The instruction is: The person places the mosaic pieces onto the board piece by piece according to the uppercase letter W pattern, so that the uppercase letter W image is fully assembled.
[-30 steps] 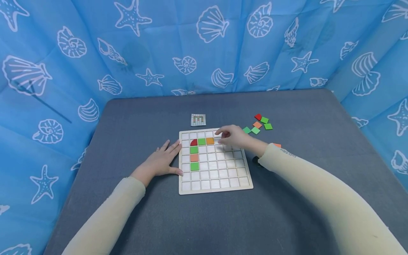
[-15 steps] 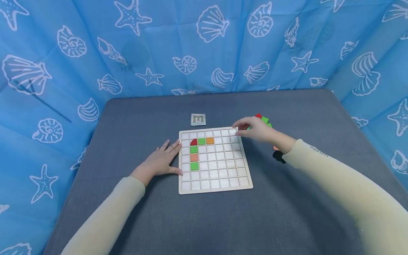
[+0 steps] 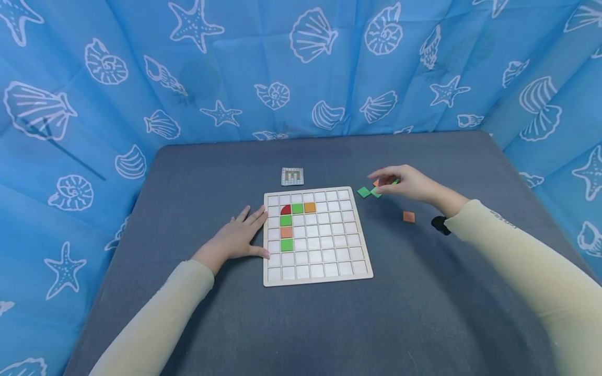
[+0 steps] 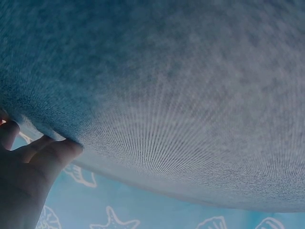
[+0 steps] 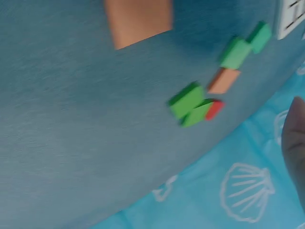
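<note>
The board (image 3: 314, 243) lies on the grey surface (image 3: 301, 324) between the left hand (image 3: 237, 236), which touches its left edge, and the right hand (image 3: 405, 183), hovering over loose tiles (image 3: 363, 192). The left hand's fingers are spread. The right's are loosely bent, thumb apart, with nothing visible in its grasp. The board is a pale square grid; from a rounded red tile (image 3: 286, 210), green and orange tiles (image 3: 286, 232) run right and down.

Left hand (image 3: 239, 236) palm down, left half of table (image 3: 329, 329), fingers straight and spread, thumb out. Right hand (image 3: 414, 184) toward far right corner, fingers bent, thumb apart below. Both wrists angled inward.
</note>
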Action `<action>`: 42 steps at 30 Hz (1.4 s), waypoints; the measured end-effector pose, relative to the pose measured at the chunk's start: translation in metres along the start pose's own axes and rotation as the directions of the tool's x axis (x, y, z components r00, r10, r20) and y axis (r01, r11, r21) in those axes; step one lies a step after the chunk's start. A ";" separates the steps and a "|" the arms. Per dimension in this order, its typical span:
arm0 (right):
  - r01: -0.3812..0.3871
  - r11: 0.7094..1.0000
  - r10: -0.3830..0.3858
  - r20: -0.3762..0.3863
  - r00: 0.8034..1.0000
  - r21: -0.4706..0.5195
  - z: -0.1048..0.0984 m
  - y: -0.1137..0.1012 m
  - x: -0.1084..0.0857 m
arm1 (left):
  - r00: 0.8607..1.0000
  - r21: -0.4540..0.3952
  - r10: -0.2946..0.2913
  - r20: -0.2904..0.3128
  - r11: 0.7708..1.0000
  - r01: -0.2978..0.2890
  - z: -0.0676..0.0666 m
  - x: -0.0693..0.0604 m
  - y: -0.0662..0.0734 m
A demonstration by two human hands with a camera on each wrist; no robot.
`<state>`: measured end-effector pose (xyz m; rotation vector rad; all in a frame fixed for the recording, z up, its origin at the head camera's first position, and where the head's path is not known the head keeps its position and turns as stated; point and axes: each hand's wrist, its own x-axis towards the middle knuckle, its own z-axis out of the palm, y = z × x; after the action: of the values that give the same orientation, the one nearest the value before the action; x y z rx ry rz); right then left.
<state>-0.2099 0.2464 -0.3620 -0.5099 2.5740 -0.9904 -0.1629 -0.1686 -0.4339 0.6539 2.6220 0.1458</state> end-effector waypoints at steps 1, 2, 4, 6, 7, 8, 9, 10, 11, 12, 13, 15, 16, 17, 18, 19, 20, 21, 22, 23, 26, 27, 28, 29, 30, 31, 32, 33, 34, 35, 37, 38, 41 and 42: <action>-0.003 1.000 0.003 0.005 1.000 -0.002 0.000 0.004 0.000 | 1.000 0.001 -0.001 0.001 1.000 0.001 0.000 0.000 0.000; -0.003 1.000 0.003 0.011 1.000 -0.004 -0.001 0.007 0.001 | 1.000 0.001 -0.001 0.002 1.000 0.001 -0.001 0.000 0.000; 0.003 1.000 -0.002 0.027 1.000 -0.011 0.000 0.014 0.002 | 1.000 -0.001 -0.003 0.004 1.000 0.003 -0.001 -0.001 0.000; 0.025 0.999 -0.024 0.042 0.999 -0.025 0.002 0.021 0.005 | 1.000 -0.002 -0.006 0.008 1.000 0.006 -0.002 -0.001 0.001; 0.041 0.999 -0.040 0.049 0.998 -0.035 0.003 0.025 0.006 | 1.000 -0.005 -0.005 0.008 1.000 0.005 -0.002 -0.001 0.000; 0.055 0.997 -0.052 0.055 0.997 -0.048 0.004 0.028 0.008 | 1.000 -0.010 -0.002 0.006 1.000 0.002 -0.001 -0.001 0.000; 0.069 0.996 -0.065 0.058 0.996 -0.062 0.006 0.031 0.009 | 1.000 -0.012 -0.001 0.005 1.000 0.001 -0.001 -0.002 0.000; 0.081 0.994 -0.076 0.060 0.995 -0.076 0.007 0.034 0.011 | 1.000 -0.013 0.003 0.002 1.000 -0.003 -0.001 -0.002 0.000; 0.094 0.991 -0.088 0.060 0.994 -0.099 0.008 0.037 0.013 | 1.000 -0.015 0.008 -0.003 1.000 -0.008 -0.001 -0.002 0.000; 0.106 0.986 -0.099 0.061 0.993 -0.129 0.010 0.039 0.015 | 1.000 -0.017 0.012 -0.006 1.000 -0.012 -0.001 -0.002 0.000; 0.110 0.982 -0.101 0.062 0.993 -0.155 0.011 0.040 0.016 | 1.000 -0.019 0.016 -0.009 1.000 -0.016 -0.001 -0.003 0.000; 0.107 0.974 -0.096 0.064 0.993 -0.202 0.013 0.043 0.019 | 1.000 -0.018 0.021 -0.013 1.000 -0.021 -0.001 -0.003 0.000; 0.103 0.969 -0.091 0.065 0.994 -0.224 0.014 0.043 0.021 | 1.000 -0.017 0.023 -0.016 1.000 -0.024 -0.001 -0.003 0.000; 0.100 0.965 -0.086 0.067 0.994 -0.243 0.014 0.044 0.022 | 1.000 -0.017 0.024 -0.017 1.000 -0.024 -0.001 -0.003 0.000; 0.094 0.962 -0.079 0.069 0.994 -0.256 0.015 0.045 0.024 | 1.000 -0.019 0.021 -0.014 1.000 -0.022 -0.001 -0.003 0.000; 0.086 0.961 -0.069 0.072 0.995 -0.263 0.016 0.045 0.025 | 1.000 -0.019 0.020 -0.013 1.000 -0.021 -0.001 -0.003 0.000; 0.078 0.959 -0.059 0.075 0.995 -0.273 0.017 0.046 0.027 | 1.000 -0.018 0.020 -0.011 1.000 -0.020 0.000 -0.003 0.000; 0.072 0.956 -0.052 0.076 0.996 -0.283 0.018 0.046 0.028 | 1.000 -0.018 0.019 -0.009 1.000 -0.019 0.000 -0.002 0.000; 0.071 0.954 -0.051 0.078 0.996 -0.292 0.019 0.046 0.030 | 1.000 -0.017 0.018 -0.007 1.000 -0.018 0.000 -0.002 0.000; 0.069 0.950 -0.047 0.080 0.996 -0.304 0.020 0.046 0.031 | 1.000 -0.016 0.018 -0.006 1.000 -0.018 0.000 -0.002 -0.001; 0.067 0.943 -0.044 0.077 0.996 -0.326 0.022 0.046 0.035 | 1.000 -0.015 0.015 -0.001 1.000 -0.015 0.001 -0.001 -0.001; 0.066 0.943 -0.044 0.075 0.996 -0.327 0.023 0.046 0.036 | 1.000 -0.013 0.016 -0.004 1.000 -0.016 0.001 -0.001 -0.001; 0.067 0.943 -0.045 0.074 0.996 -0.326 0.023 0.047 0.037 | 1.000 -0.011 0.015 -0.004 1.000 -0.015 0.000 -0.001 0.000; 0.063 0.944 -0.041 0.073 0.996 -0.324 0.023 0.047 0.038 | 1.000 -0.009 0.014 -0.004 1.000 -0.014 0.000 -0.001 0.000; 0.062 0.945 -0.042 0.071 0.997 -0.320 0.024 0.047 0.038 | 1.000 -0.009 0.012 -0.002 1.000 -0.012 0.000 -0.001 0.000; 0.058 0.947 -0.038 0.068 0.997 -0.317 0.024 0.047 0.039 | 1.000 -0.009 0.012 -0.003 1.000 -0.012 0.000 -0.001 0.000; 0.055 0.948 -0.036 0.066 0.997 -0.313 0.024 0.047 0.040 | 1.000 -0.009 0.014 -0.006 1.000 -0.014 -0.001 -0.002 0.001; 0.051 0.950 -0.033 0.063 0.997 -0.308 0.025 0.047 0.041 | 1.000 -0.009 0.013 -0.005 1.000 -0.013 -0.001 -0.002 0.001; 0.050 0.951 -0.033 0.061 0.998 -0.306 0.025 0.047 0.041 | 1.000 -0.011 0.012 -0.005 1.000 -0.012 -0.001 -0.002 0.001; 0.049 0.951 -0.032 0.059 0.998 -0.304 0.025 0.047 0.042 | 1.000 -0.012 0.011 -0.007 1.000 -0.011 -0.002 -0.002 0.002; 0.047 0.954 -0.033 0.054 0.998 -0.297 0.025 0.047 0.044 | 1.000 -0.017 0.007 -0.007 1.000 -0.007 -0.002 -0.003 0.002; 0.050 0.954 -0.036 0.051 0.998 -0.296 0.026 0.047 0.044 | 1.000 -0.017 0.005 -0.008 1.000 -0.005 -0.002 -0.003 0.002; 0.057 0.952 -0.047 0.040 0.998 -0.301 0.026 0.047 0.045 | 1.000 -0.014 0.003 -0.008 1.000 -0.003 -0.002 -0.003 0.001; 0.063 0.951 -0.054 0.035 0.998 -0.302 0.027 0.047 0.045 | 1.000 -0.014 0.000 -0.006 1.000 -0.001 -0.002 -0.003 0.001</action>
<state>-0.2478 0.2438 -0.4210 -0.6766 2.7144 -0.5995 -0.1611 -0.1693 -0.4306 0.6505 2.6241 0.1658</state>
